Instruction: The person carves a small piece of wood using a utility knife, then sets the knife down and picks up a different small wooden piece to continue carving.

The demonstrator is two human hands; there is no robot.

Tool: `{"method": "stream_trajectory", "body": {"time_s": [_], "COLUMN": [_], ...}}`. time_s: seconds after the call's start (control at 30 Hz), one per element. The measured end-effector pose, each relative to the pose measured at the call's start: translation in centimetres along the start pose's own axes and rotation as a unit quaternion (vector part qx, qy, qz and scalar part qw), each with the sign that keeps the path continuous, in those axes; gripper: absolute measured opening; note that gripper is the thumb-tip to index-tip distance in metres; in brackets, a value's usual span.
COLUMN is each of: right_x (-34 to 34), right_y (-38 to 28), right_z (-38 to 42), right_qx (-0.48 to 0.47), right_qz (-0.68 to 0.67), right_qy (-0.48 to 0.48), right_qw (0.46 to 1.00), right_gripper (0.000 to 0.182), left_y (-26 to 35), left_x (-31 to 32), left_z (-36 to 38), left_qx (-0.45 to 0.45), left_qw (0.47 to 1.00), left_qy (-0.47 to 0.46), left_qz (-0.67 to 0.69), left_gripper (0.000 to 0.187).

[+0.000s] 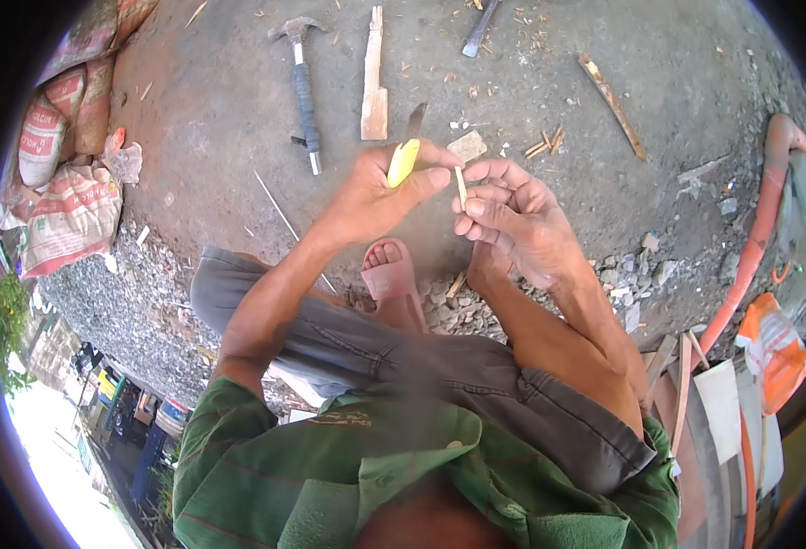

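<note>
My left hand [377, 194] is closed around a knife with a yellow handle [403, 163]; its dark blade points up and away from me. My right hand [524, 215], palm partly turned up, pinches a short, thin piece of pale wood [460, 186] between thumb and fingers. The wood stands nearly upright between the two hands, its upper end close to my left fingertips. Whether the left fingertips touch it is hard to tell. Just beyond the hands, a small flat pale block [467, 146] lies on the ground.
On the ground [238, 110] lie a hammer [304, 96], a split wood piece [374, 91], a narrow stick [613, 105], a metal tool [481, 29], a thin rod [279, 209] and wood chips. Sacks [73, 215] stand left; an orange hose [760, 233] curves along the right.
</note>
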State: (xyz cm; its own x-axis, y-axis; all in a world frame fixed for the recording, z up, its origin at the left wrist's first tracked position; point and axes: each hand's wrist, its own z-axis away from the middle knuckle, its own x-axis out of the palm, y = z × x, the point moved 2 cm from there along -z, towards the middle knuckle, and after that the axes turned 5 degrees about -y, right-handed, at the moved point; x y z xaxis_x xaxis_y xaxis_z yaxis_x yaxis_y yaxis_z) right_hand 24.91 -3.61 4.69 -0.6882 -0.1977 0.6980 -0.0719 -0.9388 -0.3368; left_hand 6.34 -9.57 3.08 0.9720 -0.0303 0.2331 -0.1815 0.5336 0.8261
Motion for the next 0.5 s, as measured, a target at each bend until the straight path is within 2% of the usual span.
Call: {"method": "stream_trajectory", "body": {"time_s": [0.07, 0.27, 0.37, 0.47, 0.5], "right_x": [-0.3, -0.8, -0.9, -0.8, -1.1], "right_y": [0.2, 0.6, 0.6, 0.9, 0.9], "right_z": [0.0, -0.4, -0.5, -0.8, -0.6], "right_qx": [0.007, 0.037, 0.035, 0.035, 0.031], "right_qz": [-0.006, -0.009, -0.003, 0.028, 0.041], "right_qy": [-0.002, -0.008, -0.005, 0.001, 0.015], "right_qw": [1.000, 0.999, 0.999, 0.999, 0.999], "right_gripper": [0.028, 0.019, 0.018, 0.019, 0.020], "left_y": [0.3, -0.7, -0.8, -0.7, -0.7], "left_x": [-0.3, -0.2, -0.1, -0.5, -0.6], "left_z": [-0.2, -0.7, -0.8, -0.8, -0.8], "left_qx": [-0.054, -0.027, -0.024, -0.052, -0.051], "left_qw": [0.994, 0.999, 0.998, 0.998, 0.998], "left_qy": [-0.026, -0.003, 0.030, 0.009, 0.011], "left_qz": [0.091, 0.024, 0.042, 0.030, -0.027], "left_gripper": [0.015, 0.015, 0.017, 0.018, 0.020]}}
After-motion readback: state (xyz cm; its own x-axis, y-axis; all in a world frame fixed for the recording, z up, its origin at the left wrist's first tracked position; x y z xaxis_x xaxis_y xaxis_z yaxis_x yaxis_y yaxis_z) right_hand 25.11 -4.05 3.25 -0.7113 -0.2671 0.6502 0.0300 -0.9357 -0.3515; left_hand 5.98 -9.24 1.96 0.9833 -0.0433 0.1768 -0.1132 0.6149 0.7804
